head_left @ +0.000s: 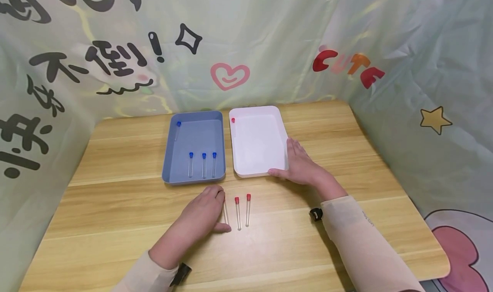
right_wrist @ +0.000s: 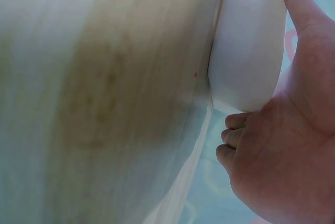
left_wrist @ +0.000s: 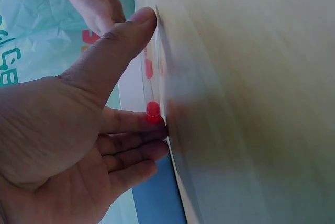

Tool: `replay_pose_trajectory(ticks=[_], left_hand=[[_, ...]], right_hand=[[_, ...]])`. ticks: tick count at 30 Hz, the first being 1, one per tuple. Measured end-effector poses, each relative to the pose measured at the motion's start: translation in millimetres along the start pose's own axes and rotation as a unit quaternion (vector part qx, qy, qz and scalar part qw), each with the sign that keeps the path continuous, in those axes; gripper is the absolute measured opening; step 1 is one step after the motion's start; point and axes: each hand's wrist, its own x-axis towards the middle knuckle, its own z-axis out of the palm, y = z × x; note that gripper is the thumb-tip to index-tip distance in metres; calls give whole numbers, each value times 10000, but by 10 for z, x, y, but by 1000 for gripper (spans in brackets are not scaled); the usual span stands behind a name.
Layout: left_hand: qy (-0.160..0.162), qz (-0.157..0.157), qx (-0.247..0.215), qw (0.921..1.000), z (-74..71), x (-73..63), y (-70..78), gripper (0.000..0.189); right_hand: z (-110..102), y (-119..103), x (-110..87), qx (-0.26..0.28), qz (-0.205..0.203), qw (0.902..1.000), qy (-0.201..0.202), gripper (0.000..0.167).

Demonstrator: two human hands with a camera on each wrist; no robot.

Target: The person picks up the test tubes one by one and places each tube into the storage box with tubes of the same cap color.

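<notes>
My left hand (head_left: 204, 208) is over the table beside a red-capped test tube (head_left: 226, 213). In the left wrist view its thumb is by the tube's clear end and a finger is at the red cap (left_wrist: 153, 110); the fingers are loosely bent. Two more red-capped tubes, one in the middle (head_left: 238, 215) and one on the right (head_left: 248, 210), lie just beyond. My right hand (head_left: 302, 165) rests against the near right corner of the white tray (head_left: 259, 172), thumb along the front side and fingers straight along the right side.
A blue-grey tray (head_left: 194, 181) stands left of the white one, holding several blue-capped tubes (head_left: 204, 165). A red cap (head_left: 233, 120) shows in the white tray's far left corner. Printed cloth (head_left: 269, 48) hangs behind the wooden table (head_left: 115, 215).
</notes>
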Motion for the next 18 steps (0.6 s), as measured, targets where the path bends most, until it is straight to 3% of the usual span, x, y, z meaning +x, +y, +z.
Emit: replay_pose_trajectory(ticks=[12, 18], left_hand=[[-218, 25, -90, 9997, -31, 6, -25, 97], [-280, -59, -193, 9994, -120, 24, -41, 98]], right_hand=[[-2, -7, 10, 40, -15, 10000, -8, 134], [0, 0, 6, 52, -10, 10000, -10, 135]])
